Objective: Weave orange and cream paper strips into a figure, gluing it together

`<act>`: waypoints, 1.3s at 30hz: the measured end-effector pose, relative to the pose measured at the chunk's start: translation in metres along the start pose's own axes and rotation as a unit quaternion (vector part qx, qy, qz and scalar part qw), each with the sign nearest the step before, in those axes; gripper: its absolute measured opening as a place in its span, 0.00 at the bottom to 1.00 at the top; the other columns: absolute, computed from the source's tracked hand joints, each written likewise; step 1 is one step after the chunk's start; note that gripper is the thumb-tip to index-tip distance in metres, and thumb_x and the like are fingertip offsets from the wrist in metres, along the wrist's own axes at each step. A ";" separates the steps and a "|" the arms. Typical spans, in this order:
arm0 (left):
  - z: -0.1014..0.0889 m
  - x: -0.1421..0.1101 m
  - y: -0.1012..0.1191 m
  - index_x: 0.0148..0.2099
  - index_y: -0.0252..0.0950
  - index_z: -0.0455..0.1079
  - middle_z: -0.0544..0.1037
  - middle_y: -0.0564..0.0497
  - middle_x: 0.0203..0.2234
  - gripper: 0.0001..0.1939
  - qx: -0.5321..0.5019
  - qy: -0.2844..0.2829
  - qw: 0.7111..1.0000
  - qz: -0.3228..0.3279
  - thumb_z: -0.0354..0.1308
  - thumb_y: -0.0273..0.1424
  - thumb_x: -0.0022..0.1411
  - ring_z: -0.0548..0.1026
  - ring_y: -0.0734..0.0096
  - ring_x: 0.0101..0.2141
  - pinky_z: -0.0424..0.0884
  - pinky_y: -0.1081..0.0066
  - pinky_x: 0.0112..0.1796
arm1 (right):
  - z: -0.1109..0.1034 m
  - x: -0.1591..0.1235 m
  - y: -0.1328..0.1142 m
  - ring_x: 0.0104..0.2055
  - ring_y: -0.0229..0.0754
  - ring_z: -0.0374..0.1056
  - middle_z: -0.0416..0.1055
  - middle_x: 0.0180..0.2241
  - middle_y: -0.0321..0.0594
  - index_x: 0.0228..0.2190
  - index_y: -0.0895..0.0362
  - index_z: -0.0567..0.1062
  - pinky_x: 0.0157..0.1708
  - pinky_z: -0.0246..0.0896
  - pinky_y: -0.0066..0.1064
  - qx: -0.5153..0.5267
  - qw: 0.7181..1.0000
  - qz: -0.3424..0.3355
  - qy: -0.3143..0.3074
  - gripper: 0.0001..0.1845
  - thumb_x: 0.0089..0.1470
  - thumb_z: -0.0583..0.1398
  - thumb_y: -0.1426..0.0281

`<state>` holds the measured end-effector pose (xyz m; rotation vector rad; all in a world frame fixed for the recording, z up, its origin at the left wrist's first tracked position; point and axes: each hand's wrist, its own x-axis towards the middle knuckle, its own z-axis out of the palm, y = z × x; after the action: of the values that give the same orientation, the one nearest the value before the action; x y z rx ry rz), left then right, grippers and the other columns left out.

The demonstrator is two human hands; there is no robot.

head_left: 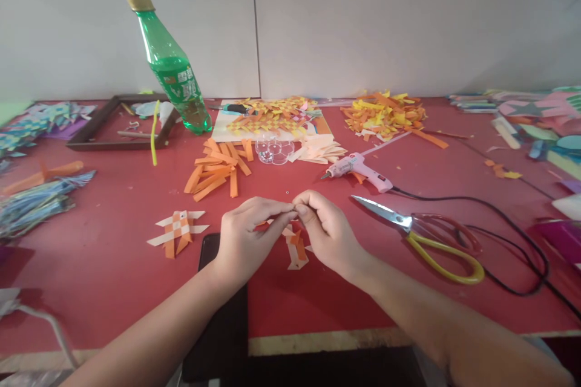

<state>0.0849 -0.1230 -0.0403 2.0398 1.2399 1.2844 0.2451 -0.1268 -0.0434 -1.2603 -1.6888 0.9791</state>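
My left hand (254,230) and my right hand (324,227) meet fingertip to fingertip over the table. Both are closed in a pinch on something too small to make out. Just below the fingers lies an orange and cream woven paper piece (298,249), partly covered by my hands. Another woven paper piece (180,228) rests flat to the left, its strip ends sticking out. Beyond my fingertips sits a clear flower-shaped tray (282,151) with tiny beads in one compartment. A tiny bead-like ring (287,192) lies on the red surface in front of it.
Orange strips (213,170), cream strips (318,150) and a yellow-orange paper pile (385,115) lie beyond. At right are a pink glue gun (361,170) with its cord and scissors (417,236). A green bottle (175,72) stands by a frame (113,146). A dark phone-like slab (218,326) overhangs the near edge.
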 end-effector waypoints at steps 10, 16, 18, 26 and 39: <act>0.002 -0.002 -0.001 0.34 0.40 0.78 0.83 0.53 0.29 0.02 -0.018 0.005 0.998 -0.066 0.64 0.29 0.57 0.80 0.70 0.30 0.77 0.74 0.33 | -0.007 0.004 0.002 0.30 0.37 0.62 0.63 0.28 0.35 0.28 0.53 0.61 0.33 0.60 0.30 0.068 0.998 0.011 0.017 0.16 0.65 0.46 0.61; 0.002 0.000 -0.001 0.33 0.40 0.78 0.83 0.53 0.30 0.02 -0.109 0.009 0.978 -0.178 0.65 0.30 0.55 0.80 0.69 0.31 0.77 0.74 0.32 | -0.018 0.005 -0.002 0.21 0.34 0.55 0.57 0.18 0.31 0.19 0.54 0.58 0.23 0.52 0.28 0.052 0.998 0.018 -0.011 0.22 0.63 0.51 0.59; 0.001 0.001 -0.004 0.34 0.40 0.79 0.83 0.52 0.31 0.04 -0.127 0.017 0.970 -0.207 0.65 0.32 0.55 0.80 0.70 0.32 0.77 0.75 0.32 | -0.023 0.005 -0.004 0.22 0.33 0.56 0.61 0.21 0.31 0.20 0.55 0.64 0.23 0.52 0.28 0.007 1.000 -0.002 -0.028 0.19 0.60 0.56 0.61; 0.002 0.004 -0.019 0.38 0.36 0.78 0.81 0.51 0.28 0.13 -0.202 0.057 0.936 -0.283 0.65 0.41 0.55 0.78 0.72 0.30 0.77 0.73 0.35 | -0.035 0.011 0.005 0.36 0.38 0.70 0.75 0.33 0.37 0.31 0.53 0.75 0.37 0.64 0.31 -0.108 0.988 -0.080 -0.081 0.07 0.59 0.57 0.70; -0.002 0.011 -0.016 0.37 0.35 0.76 0.78 0.52 0.27 0.14 -0.281 0.026 0.902 -0.326 0.66 0.41 0.54 0.75 0.77 0.28 0.76 0.75 0.35 | -0.080 0.056 0.006 0.29 0.40 0.70 0.75 0.27 0.36 0.27 0.53 0.75 0.30 0.63 0.32 -0.159 0.976 -0.094 0.119 0.10 0.53 0.62 0.60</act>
<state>0.0774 -0.1055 -0.0455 1.0601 1.2320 1.1711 0.3100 -0.0612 -0.0103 -1.3305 -1.7792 0.4371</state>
